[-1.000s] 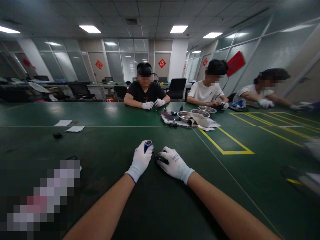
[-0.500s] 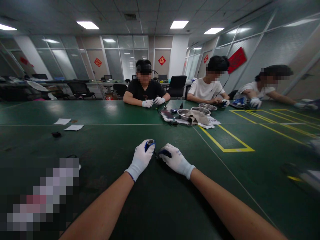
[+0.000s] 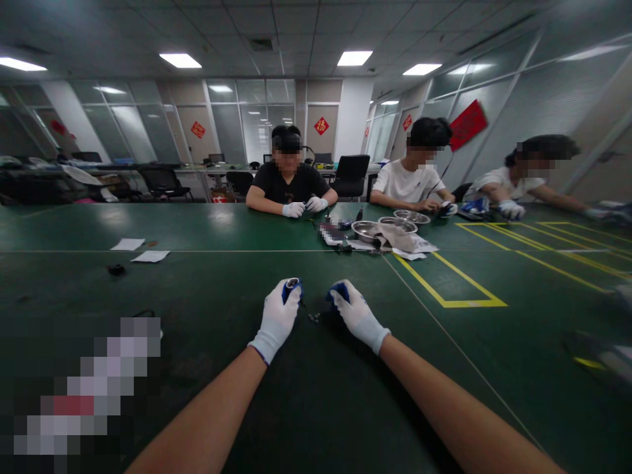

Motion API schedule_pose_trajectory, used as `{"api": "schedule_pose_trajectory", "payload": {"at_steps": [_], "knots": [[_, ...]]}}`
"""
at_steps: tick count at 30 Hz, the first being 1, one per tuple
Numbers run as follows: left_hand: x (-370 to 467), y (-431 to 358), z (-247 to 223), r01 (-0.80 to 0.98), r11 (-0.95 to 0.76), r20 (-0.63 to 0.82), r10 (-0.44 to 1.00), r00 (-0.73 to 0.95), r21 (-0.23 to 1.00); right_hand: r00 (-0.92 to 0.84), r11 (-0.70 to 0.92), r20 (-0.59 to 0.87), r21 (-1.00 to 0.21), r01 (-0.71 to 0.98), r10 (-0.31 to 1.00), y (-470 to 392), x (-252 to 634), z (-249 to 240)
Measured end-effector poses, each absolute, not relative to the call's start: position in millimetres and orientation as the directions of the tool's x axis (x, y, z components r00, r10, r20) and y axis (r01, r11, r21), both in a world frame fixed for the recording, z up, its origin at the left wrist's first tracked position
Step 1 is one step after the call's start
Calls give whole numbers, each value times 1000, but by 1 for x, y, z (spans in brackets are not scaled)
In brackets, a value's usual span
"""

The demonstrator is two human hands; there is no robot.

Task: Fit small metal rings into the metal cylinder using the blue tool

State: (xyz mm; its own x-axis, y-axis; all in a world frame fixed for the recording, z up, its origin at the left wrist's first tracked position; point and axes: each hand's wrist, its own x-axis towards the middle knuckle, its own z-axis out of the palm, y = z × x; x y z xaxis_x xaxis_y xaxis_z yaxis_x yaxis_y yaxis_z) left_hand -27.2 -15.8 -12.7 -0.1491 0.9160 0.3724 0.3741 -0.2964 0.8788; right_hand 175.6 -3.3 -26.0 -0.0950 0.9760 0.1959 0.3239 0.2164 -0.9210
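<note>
My left hand [image 3: 280,315], in a white glove with blue fingertips, is closed around a small round part with a silvery rim [image 3: 293,283]; its body is hidden by my fingers. My right hand [image 3: 354,308], gloved alike, is held a little to the right with its fingers curled together. Whatever lies inside that grasp, if anything, is out of sight. Several tiny shiny round pieces [image 3: 314,318] lie on the green tabletop [image 3: 276,408] between my hands, with a thin dark line running from them towards my left hand.
Metal bowls [image 3: 366,230], a grey cloth [image 3: 395,238] and papers lie farther across the table. White paper slips [image 3: 151,256] and a small black object [image 3: 116,270] are at the left. A pixelated object [image 3: 89,388] sits near left. Three people with gloved hands sit opposite.
My right hand has moved right, away from my left, widening the gap. The tiny shiny pieces now show between them. My left hand still grips the round part. The view has tilted slightly upward.
</note>
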Motion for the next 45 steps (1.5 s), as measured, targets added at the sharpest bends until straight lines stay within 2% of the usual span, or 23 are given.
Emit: {"api": "schedule_pose_trajectory", "payload": {"at_steps": [4,8,17,24,33,38,41,45], "knots": [[-26,-18,-8,393,-287,363,922,-133,873,-60,189,180,-928,319,982,1,171,-31],[-26,-20,-5,402,-286,369,918,-146,870,-80,208,192,-895,394,978,6,172,-33],[-25,-25,-4,443,-313,405,905,-129,840,-155,349,325,-710,612,933,39,168,-29],[-30,-18,-7,399,-277,376,906,-195,874,-135,299,275,-736,607,952,65,157,-22],[-30,-15,-6,351,-264,346,917,-197,899,-152,287,244,-798,530,958,13,183,-21],[-29,-16,-5,377,-287,373,911,-176,880,-222,451,395,-729,515,891,-10,187,-23],[-29,-17,-5,400,-297,388,906,-168,867,-145,435,434,-706,559,889,-18,194,-24],[-31,-18,-5,415,-303,401,899,-174,858,25,262,396,-653,710,918,-20,238,-25]]}}
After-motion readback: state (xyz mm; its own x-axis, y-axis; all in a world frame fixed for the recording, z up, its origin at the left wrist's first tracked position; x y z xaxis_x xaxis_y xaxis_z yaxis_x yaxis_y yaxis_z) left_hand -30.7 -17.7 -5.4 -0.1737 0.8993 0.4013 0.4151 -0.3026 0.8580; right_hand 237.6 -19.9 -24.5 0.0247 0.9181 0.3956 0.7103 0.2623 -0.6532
